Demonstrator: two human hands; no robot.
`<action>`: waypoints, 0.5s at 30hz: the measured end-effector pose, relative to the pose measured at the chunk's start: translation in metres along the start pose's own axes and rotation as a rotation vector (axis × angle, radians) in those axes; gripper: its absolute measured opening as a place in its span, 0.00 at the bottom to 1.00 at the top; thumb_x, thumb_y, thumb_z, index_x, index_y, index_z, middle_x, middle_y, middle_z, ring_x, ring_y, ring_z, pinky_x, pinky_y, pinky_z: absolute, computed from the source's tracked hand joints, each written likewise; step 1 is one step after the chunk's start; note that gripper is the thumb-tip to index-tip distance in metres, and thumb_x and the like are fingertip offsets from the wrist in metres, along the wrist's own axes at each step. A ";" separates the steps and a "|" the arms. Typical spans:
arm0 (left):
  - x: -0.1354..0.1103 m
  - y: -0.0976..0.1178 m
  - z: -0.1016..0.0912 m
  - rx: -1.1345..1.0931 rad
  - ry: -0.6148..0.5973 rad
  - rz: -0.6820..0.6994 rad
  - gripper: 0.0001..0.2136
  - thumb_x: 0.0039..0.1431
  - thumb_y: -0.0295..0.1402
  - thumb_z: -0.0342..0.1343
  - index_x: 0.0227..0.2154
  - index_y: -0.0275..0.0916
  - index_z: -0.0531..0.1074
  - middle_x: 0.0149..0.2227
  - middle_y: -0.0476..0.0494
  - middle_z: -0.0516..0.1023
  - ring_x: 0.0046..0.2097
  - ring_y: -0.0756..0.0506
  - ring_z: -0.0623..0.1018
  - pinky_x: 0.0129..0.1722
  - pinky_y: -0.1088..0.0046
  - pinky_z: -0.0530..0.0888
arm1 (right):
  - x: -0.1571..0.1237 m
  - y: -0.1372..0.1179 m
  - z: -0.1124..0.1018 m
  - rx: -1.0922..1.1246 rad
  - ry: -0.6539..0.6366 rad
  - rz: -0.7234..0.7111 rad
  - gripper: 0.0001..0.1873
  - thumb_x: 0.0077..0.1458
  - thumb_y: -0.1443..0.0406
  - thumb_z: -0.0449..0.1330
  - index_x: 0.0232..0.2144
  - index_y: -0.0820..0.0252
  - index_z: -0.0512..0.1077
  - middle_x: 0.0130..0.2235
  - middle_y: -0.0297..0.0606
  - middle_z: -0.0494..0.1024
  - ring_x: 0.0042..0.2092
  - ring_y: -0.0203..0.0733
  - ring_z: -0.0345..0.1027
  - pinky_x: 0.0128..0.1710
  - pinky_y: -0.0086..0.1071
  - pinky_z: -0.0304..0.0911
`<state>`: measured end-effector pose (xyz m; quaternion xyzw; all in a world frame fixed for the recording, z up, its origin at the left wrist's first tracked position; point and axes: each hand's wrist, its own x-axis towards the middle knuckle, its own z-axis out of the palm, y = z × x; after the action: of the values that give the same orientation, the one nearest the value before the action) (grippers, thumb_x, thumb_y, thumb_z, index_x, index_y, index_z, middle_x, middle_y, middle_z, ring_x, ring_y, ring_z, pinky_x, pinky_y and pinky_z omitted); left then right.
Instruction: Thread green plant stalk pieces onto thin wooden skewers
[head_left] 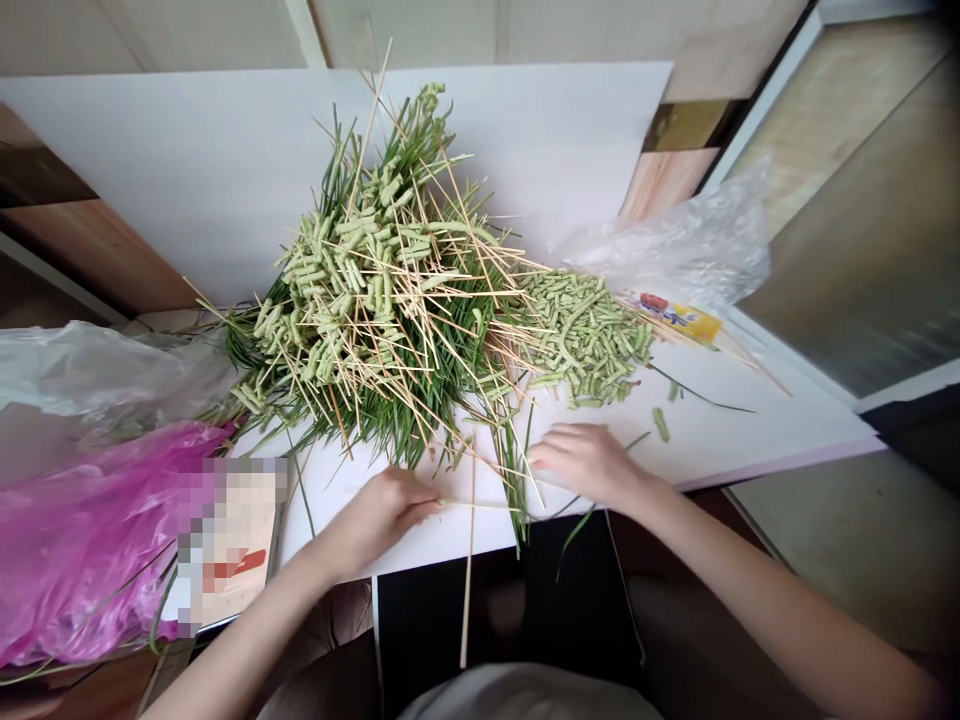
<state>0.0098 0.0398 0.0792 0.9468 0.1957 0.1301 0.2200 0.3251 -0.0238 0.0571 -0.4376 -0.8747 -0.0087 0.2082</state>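
A large heap of long green leaves [375, 300] and pale green pieces lies on a white board [750, 425], with many thin wooden skewers [450, 300] sticking out at all angles. To its right is a loose pile of short pale green pieces [585, 335]. My left hand [382, 515] pinches a thin skewer [476, 504] at the heap's near edge. My right hand [585, 465] rests on the board beside the skewer's far end, with its fingers together, close to hanging leaves. Whether it holds anything is hidden.
A pink plastic bag [90, 540] and a printed box with a blurred patch [229, 545] lie at the lower left. Transparent plastic bags [675, 245] lie at both sides of the heap. A skewer [466, 590] hangs over the board's near edge.
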 end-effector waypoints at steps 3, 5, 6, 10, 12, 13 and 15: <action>-0.015 -0.013 -0.014 0.073 0.111 -0.081 0.15 0.73 0.38 0.51 0.34 0.39 0.78 0.28 0.46 0.80 0.31 0.45 0.76 0.34 0.69 0.69 | -0.012 0.024 -0.019 -0.041 0.057 0.126 0.18 0.74 0.66 0.51 0.35 0.60 0.77 0.31 0.41 0.80 0.33 0.46 0.71 0.33 0.35 0.59; -0.013 -0.016 -0.016 0.139 0.205 -0.095 0.11 0.71 0.39 0.54 0.40 0.39 0.79 0.33 0.44 0.83 0.36 0.43 0.77 0.40 0.66 0.71 | -0.013 0.027 -0.021 -0.032 0.035 0.159 0.18 0.74 0.65 0.51 0.36 0.60 0.78 0.33 0.41 0.81 0.34 0.46 0.72 0.33 0.35 0.60; -0.010 -0.017 -0.014 0.158 0.241 -0.098 0.11 0.70 0.39 0.56 0.42 0.40 0.80 0.35 0.43 0.83 0.39 0.42 0.77 0.42 0.64 0.71 | -0.011 0.024 -0.018 -0.022 0.015 0.164 0.17 0.74 0.64 0.52 0.36 0.59 0.78 0.33 0.40 0.81 0.34 0.46 0.73 0.33 0.34 0.60; 0.008 -0.019 -0.006 0.157 0.305 -0.120 0.10 0.68 0.39 0.59 0.43 0.40 0.81 0.38 0.41 0.85 0.42 0.40 0.77 0.43 0.62 0.72 | 0.002 0.003 0.001 0.019 -0.060 0.171 0.14 0.72 0.64 0.55 0.35 0.58 0.78 0.32 0.39 0.80 0.34 0.44 0.73 0.32 0.33 0.61; 0.009 -0.023 -0.007 0.141 0.276 -0.131 0.09 0.66 0.38 0.61 0.42 0.40 0.81 0.39 0.41 0.85 0.42 0.40 0.77 0.44 0.62 0.72 | 0.006 -0.005 0.005 0.049 -0.093 0.178 0.12 0.71 0.65 0.56 0.37 0.58 0.79 0.34 0.39 0.81 0.35 0.44 0.74 0.33 0.33 0.62; 0.007 -0.026 -0.009 0.142 0.254 -0.137 0.08 0.66 0.38 0.62 0.42 0.40 0.81 0.39 0.42 0.85 0.43 0.40 0.77 0.44 0.62 0.72 | 0.006 -0.007 0.004 0.068 -0.108 0.185 0.11 0.71 0.66 0.56 0.40 0.58 0.79 0.35 0.39 0.82 0.36 0.45 0.74 0.34 0.33 0.63; 0.000 -0.031 -0.016 0.158 0.188 -0.148 0.06 0.64 0.37 0.63 0.40 0.41 0.81 0.38 0.43 0.84 0.42 0.40 0.78 0.44 0.62 0.71 | 0.007 -0.010 0.001 0.109 -0.138 0.205 0.11 0.71 0.68 0.55 0.47 0.57 0.78 0.39 0.41 0.83 0.39 0.46 0.76 0.36 0.33 0.65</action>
<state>-0.0052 0.0712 0.0787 0.9278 0.2942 0.1858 0.1345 0.3132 -0.0249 0.0606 -0.5123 -0.8368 0.0902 0.1707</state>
